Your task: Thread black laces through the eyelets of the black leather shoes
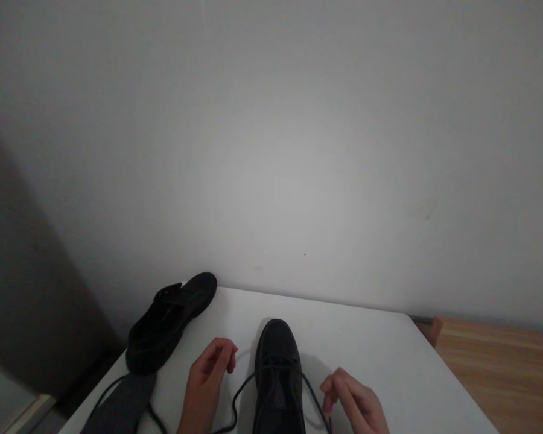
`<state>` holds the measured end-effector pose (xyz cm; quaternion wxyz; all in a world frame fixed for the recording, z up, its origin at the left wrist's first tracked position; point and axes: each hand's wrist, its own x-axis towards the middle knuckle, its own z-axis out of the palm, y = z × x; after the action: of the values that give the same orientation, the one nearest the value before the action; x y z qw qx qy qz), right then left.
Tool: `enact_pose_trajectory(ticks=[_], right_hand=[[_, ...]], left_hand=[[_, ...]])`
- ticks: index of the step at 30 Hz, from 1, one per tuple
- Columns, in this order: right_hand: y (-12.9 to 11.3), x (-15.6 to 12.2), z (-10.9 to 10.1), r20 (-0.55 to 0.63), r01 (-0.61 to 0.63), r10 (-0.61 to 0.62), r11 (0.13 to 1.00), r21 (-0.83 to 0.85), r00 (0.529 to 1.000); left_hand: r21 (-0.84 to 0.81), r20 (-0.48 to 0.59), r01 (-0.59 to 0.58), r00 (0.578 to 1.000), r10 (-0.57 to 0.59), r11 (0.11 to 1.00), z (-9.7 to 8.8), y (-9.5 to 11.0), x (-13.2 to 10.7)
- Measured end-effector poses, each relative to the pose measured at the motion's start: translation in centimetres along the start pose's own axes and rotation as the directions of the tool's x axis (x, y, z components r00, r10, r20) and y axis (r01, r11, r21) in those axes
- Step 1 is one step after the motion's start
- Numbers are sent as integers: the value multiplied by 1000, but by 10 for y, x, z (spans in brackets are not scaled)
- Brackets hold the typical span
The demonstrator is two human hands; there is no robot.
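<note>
A black lace-up shoe (277,367) stands on the white table (371,349), toe pointing away from me. My left hand (208,380) is just left of it, fingers pinched on the left end of its black lace (242,392). My right hand (355,401) is to the right of the shoe, fingers curled around the right end of the lace. Both lace ends loop out sideways from the eyelets. A second black shoe (169,319) lies at the table's far left corner, tilted, away from both hands.
A dark grey cloth or insole (122,404) with a cord lies at the table's left front. A plain white wall rises behind the table. A wooden surface (502,374) adjoins the table on the right. A dark panel stands at the far left.
</note>
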<state>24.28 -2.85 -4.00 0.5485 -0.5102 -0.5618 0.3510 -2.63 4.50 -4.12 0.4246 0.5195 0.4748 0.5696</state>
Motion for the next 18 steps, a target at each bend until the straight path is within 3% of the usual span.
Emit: enact_pose_trajectory(ticks=[3, 6, 12, 18], right_hand=[[-1, 10, 0, 29, 121, -118, 979, -165, 993], [-1, 20, 8, 42, 112, -105, 964, -242, 994], [0, 24, 34, 15, 86, -85, 976, -202, 996], [2, 26, 42, -24, 38, -43, 981, -189, 999]], left_hand=[[29, 51, 1, 999, -2, 1000, 5, -3, -1], [49, 156, -22, 988, 14, 999, 16, -5, -4], [93, 230, -117, 969, 93, 989, 27, -6, -7], [213, 221, -191, 965, 143, 958, 29, -6, -9]])
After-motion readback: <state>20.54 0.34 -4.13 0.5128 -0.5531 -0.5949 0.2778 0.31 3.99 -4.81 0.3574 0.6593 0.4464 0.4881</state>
